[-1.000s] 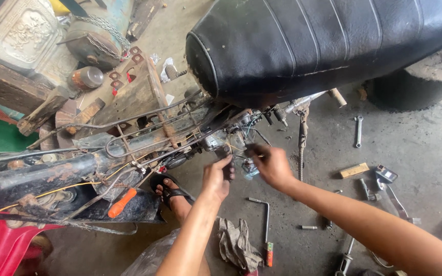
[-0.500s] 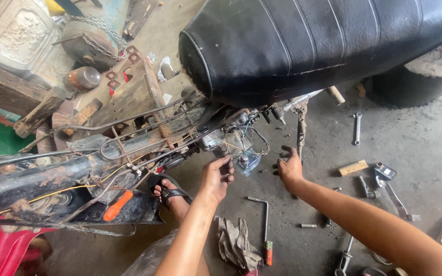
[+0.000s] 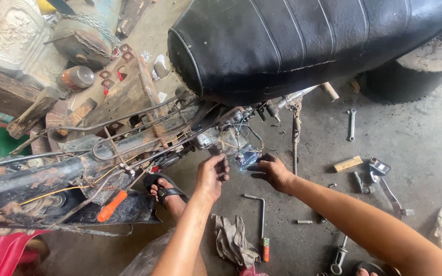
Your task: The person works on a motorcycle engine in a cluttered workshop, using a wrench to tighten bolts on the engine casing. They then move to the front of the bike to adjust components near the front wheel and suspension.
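Note:
An old motorbike with a black seat (image 3: 303, 41) and a rusty bare frame (image 3: 129, 138) stands over a concrete floor. Under the seat's front hangs the engine part (image 3: 221, 138) with wires and a small bluish component (image 3: 246, 157). My left hand (image 3: 212, 176) reaches up to that part, its fingertips pinching a small dark piece at its underside. Just to the right, my right hand (image 3: 272, 171) has its fingers curled against the bluish component. What sits inside either grip is too small to make out.
Tools lie on the floor: an L-shaped wrench (image 3: 259, 204), a spanner (image 3: 352, 123), a wood block (image 3: 348, 163), a metal lever (image 3: 387, 186), bolts, a grey rag (image 3: 231, 237). My sandalled foot (image 3: 163, 188) rests beside an orange-handled screwdriver (image 3: 111, 205). Rusty scrap and a tank stand at upper left.
My right hand dropped away from the engine part, then came back up to the bluish component. My left hand stayed at the underside. The view has shifted a little.

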